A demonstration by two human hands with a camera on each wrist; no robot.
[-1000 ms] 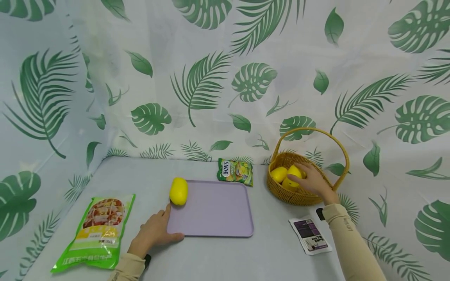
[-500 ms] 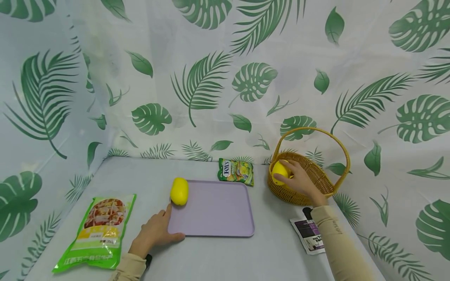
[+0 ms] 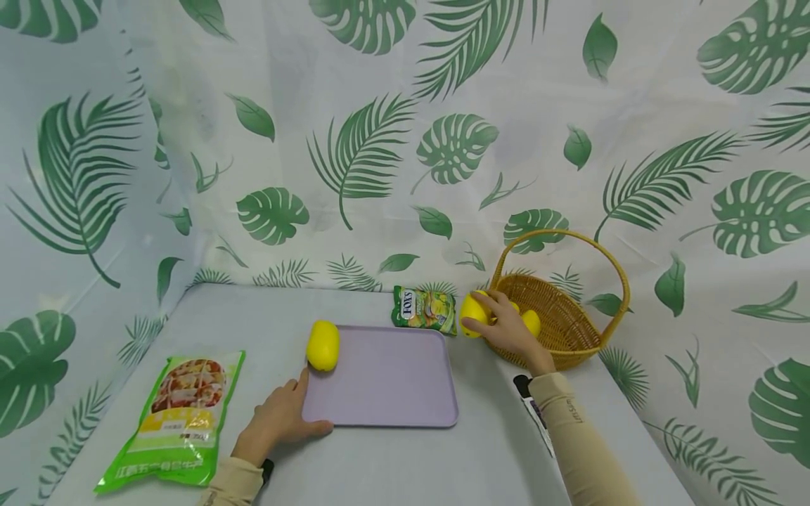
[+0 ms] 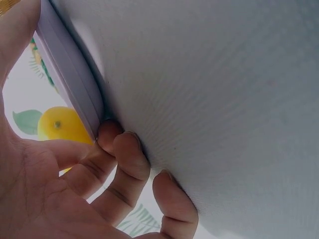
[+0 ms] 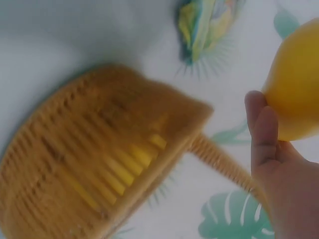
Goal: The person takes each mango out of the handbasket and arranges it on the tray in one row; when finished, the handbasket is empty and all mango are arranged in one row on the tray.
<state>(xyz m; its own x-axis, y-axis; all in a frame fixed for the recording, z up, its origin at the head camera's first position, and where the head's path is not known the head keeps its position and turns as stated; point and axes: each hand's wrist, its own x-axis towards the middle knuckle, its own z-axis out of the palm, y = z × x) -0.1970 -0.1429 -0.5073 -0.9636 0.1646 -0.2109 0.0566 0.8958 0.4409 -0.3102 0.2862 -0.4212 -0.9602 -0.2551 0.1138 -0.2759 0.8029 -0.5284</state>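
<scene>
My right hand (image 3: 506, 325) grips a yellow mango (image 3: 473, 313), held just left of the basket's rim. In the right wrist view this mango (image 5: 299, 82) is smooth and partly cut off by the frame. More yellow mangoes (image 3: 531, 322) lie in the wicker basket (image 3: 572, 323), partly hidden by the hand. A lilac tray (image 3: 386, 376) lies mid-table with one mango (image 3: 323, 346) at its far left corner. My left hand (image 3: 281, 414) holds the tray's near left corner between thumb and index finger. Its other fingers (image 4: 132, 154) are curled against the table in the left wrist view.
A green FOX'S candy bag (image 3: 424, 309) lies behind the tray's far right corner. A large green food packet (image 3: 183, 418) lies left of the left hand. The right forearm mostly covers a small white and purple packet (image 3: 541, 425). The basket's tall handle (image 3: 623, 281) arches up.
My right hand has picked up a mango in the basket and moved left with it, out past the rim. The left hand and the tray stay as they were.
</scene>
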